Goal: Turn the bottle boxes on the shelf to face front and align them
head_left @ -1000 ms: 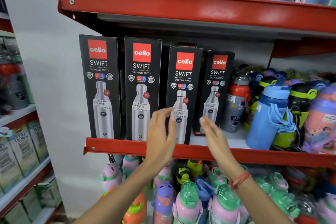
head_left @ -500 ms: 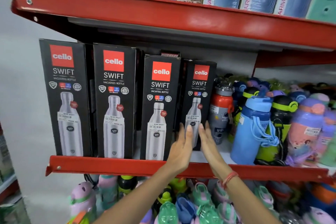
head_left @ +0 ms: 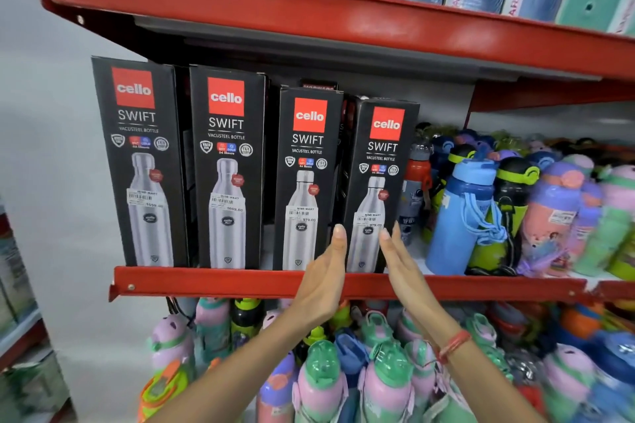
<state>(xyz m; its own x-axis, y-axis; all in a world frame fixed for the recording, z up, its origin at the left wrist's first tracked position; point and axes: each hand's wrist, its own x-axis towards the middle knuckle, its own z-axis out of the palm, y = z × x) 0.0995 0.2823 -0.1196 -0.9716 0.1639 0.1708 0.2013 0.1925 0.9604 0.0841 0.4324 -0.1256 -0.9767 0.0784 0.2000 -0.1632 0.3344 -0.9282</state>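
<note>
Several black "cello SWIFT" bottle boxes stand in a row on the red shelf [head_left: 240,283], all showing their fronts. The far-left box [head_left: 141,161] and second box [head_left: 228,168] are taller; the third box [head_left: 307,178] and the rightmost box [head_left: 379,182] are shorter. My left hand [head_left: 324,276] is flat against the rightmost box's lower left edge. My right hand [head_left: 400,261], a red thread on its wrist, is flat at the box's lower right edge. Both palms face each other with the box's base between them.
Loose colourful bottles crowd the shelf right of the boxes, with a red-capped one [head_left: 417,178] and a blue one [head_left: 462,216] nearest. More bottles [head_left: 323,378] fill the level below. Boxes stand on the red shelf above [head_left: 309,14]. A wall lies to the left.
The rightmost box has come forward level with the third box. Both hands shifted right from the third box and now flank the rightmost one.
</note>
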